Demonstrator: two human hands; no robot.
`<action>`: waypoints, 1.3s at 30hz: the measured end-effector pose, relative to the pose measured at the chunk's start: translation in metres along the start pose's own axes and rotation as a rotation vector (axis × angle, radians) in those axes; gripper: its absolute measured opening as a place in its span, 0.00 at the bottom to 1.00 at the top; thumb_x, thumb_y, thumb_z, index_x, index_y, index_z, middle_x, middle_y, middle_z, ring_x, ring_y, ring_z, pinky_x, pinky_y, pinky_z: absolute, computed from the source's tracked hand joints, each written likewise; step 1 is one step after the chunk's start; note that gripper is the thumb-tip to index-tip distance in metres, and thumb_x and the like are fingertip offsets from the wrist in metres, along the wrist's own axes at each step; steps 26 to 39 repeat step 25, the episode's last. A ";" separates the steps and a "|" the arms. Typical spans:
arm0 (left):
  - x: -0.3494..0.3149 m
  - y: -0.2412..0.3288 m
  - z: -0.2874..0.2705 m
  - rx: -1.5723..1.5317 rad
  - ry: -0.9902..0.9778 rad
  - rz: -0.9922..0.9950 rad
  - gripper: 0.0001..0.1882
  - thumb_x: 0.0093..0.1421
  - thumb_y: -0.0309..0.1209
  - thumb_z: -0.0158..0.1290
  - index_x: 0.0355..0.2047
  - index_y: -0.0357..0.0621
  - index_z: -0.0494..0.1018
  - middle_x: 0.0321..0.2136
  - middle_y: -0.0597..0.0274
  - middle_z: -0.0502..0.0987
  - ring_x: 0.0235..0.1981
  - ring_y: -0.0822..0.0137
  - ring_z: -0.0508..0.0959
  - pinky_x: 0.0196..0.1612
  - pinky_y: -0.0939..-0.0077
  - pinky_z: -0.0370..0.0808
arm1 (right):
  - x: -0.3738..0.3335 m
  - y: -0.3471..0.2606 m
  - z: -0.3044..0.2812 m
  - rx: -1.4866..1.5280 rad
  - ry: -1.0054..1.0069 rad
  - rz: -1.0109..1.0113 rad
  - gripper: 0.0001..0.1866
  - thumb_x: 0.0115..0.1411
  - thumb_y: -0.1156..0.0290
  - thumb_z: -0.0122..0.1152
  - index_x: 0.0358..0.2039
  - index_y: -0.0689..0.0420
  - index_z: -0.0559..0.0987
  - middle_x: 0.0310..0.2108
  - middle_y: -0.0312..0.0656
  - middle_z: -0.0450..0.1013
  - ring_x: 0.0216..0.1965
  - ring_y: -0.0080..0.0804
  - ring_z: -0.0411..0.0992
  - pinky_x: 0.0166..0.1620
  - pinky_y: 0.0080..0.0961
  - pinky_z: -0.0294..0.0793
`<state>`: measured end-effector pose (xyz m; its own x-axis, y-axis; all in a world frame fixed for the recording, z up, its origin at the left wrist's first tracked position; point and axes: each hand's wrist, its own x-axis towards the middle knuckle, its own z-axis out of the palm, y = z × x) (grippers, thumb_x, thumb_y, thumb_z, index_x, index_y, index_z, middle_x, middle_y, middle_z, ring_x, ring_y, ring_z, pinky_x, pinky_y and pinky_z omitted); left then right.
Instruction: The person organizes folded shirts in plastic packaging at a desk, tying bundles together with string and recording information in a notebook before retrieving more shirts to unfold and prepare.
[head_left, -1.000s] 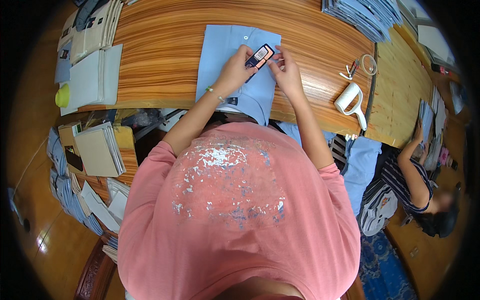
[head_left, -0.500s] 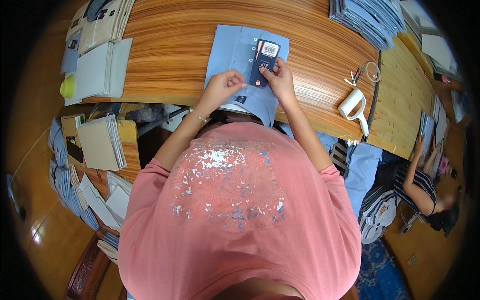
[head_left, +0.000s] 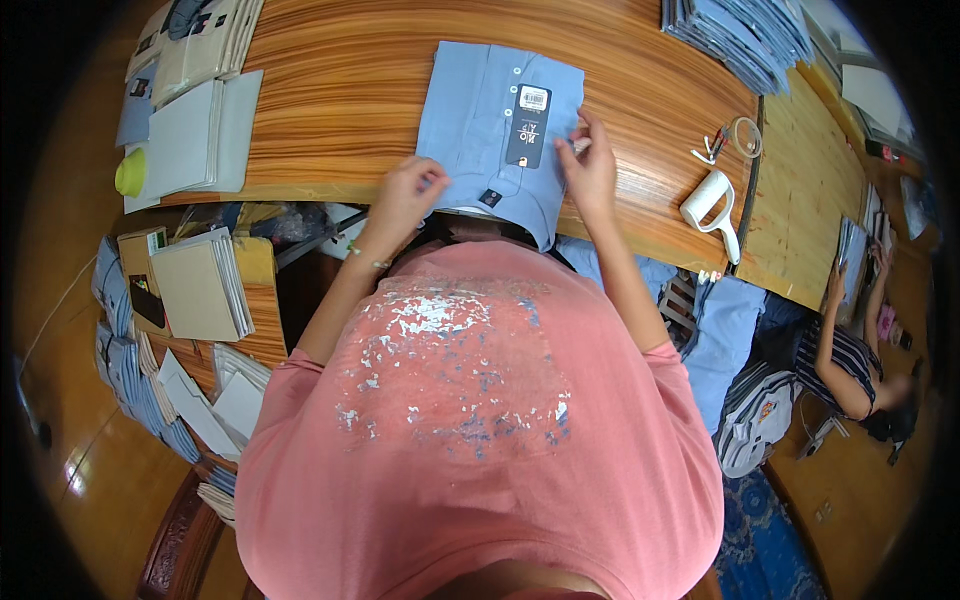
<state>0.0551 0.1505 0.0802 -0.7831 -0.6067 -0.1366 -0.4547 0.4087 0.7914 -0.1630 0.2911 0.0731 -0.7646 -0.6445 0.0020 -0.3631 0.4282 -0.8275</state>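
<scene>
A folded light-blue shirt with white buttons lies on the table in front of me, its collar toward my body. On its right half rests a dark hang tag with a white barcode label; a thin string loops below it. Inside the collar a small dark label shows. My left hand, its fingers loosely curled and apart, hovers by the shirt's lower left edge. Fingers spread, my right hand is beside the shirt's right edge. No held thing shows in either hand.
Right on the table are a white lint roller, a tape roll and small scissors. Folded blue garments are stacked at the far right. Packed garments and pale boards lie left. Another person works at far right.
My right hand has let go of the dark tag, which now lies on the shirt, and has moved right. My left hand has drawn back left and down to the shirt's edge.
</scene>
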 end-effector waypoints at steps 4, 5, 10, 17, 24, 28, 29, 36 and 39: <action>-0.014 -0.057 -0.010 -0.128 0.083 -0.115 0.10 0.54 0.29 0.56 0.32 0.36 0.70 0.23 0.65 0.73 0.24 0.75 0.71 0.29 0.83 0.69 | -0.055 0.054 -0.018 0.074 -0.177 0.135 0.14 0.51 0.72 0.62 0.37 0.60 0.70 0.21 0.35 0.69 0.21 0.24 0.69 0.24 0.22 0.66; -0.019 -0.067 -0.010 -0.299 0.008 -0.259 0.10 0.55 0.30 0.56 0.32 0.36 0.70 0.23 0.66 0.73 0.24 0.75 0.72 0.30 0.84 0.69 | -0.072 0.073 -0.017 0.177 -0.252 0.193 0.12 0.52 0.72 0.62 0.35 0.60 0.71 0.22 0.34 0.70 0.22 0.22 0.69 0.24 0.20 0.66; -0.017 -0.067 -0.015 -0.464 -0.301 -0.491 0.10 0.55 0.30 0.56 0.34 0.39 0.70 0.24 0.65 0.76 0.25 0.78 0.74 0.29 0.86 0.69 | -0.097 0.056 -0.012 0.596 -0.349 0.543 0.10 0.54 0.75 0.60 0.36 0.58 0.71 0.23 0.33 0.71 0.23 0.17 0.69 0.24 0.12 0.66; -0.021 -0.058 -0.012 -0.355 -0.202 -0.421 0.09 0.54 0.30 0.55 0.34 0.41 0.71 0.24 0.62 0.76 0.26 0.70 0.75 0.30 0.79 0.70 | -0.098 0.047 -0.008 0.422 -0.242 0.383 0.12 0.53 0.77 0.60 0.38 0.61 0.70 0.24 0.34 0.71 0.23 0.18 0.69 0.24 0.16 0.67; 0.006 0.006 -0.006 0.247 0.020 0.578 0.14 0.50 0.30 0.56 0.39 0.47 0.73 0.41 0.59 0.72 0.45 0.57 0.69 0.50 0.63 0.65 | -0.030 -0.002 -0.016 -0.052 -0.150 -0.115 0.06 0.54 0.77 0.55 0.33 0.63 0.76 0.30 0.49 0.70 0.32 0.38 0.71 0.33 0.28 0.71; 0.007 0.007 -0.006 0.248 0.021 0.587 0.14 0.50 0.30 0.56 0.39 0.47 0.73 0.41 0.59 0.72 0.45 0.57 0.69 0.50 0.63 0.65 | -0.009 0.004 -0.011 -0.148 -0.121 -0.260 0.08 0.54 0.75 0.57 0.35 0.62 0.75 0.32 0.49 0.71 0.37 0.37 0.72 0.41 0.30 0.71; 0.007 0.007 -0.006 0.248 0.021 0.587 0.14 0.50 0.30 0.56 0.39 0.47 0.73 0.41 0.59 0.72 0.45 0.57 0.69 0.50 0.63 0.65 | -0.009 0.004 -0.011 -0.148 -0.121 -0.260 0.08 0.54 0.75 0.57 0.35 0.62 0.75 0.32 0.49 0.71 0.37 0.37 0.72 0.41 0.30 0.71; 0.007 0.007 -0.006 0.248 0.021 0.587 0.14 0.50 0.30 0.56 0.39 0.47 0.73 0.41 0.59 0.72 0.45 0.57 0.69 0.50 0.63 0.65 | -0.009 0.004 -0.011 -0.148 -0.121 -0.260 0.08 0.54 0.75 0.57 0.35 0.62 0.75 0.32 0.49 0.71 0.37 0.37 0.72 0.41 0.30 0.71; 0.007 0.007 -0.006 0.248 0.021 0.587 0.14 0.50 0.30 0.56 0.39 0.47 0.73 0.41 0.59 0.72 0.45 0.57 0.69 0.50 0.63 0.65 | -0.009 0.004 -0.011 -0.148 -0.121 -0.260 0.08 0.54 0.75 0.57 0.35 0.62 0.75 0.32 0.49 0.71 0.37 0.37 0.72 0.41 0.30 0.71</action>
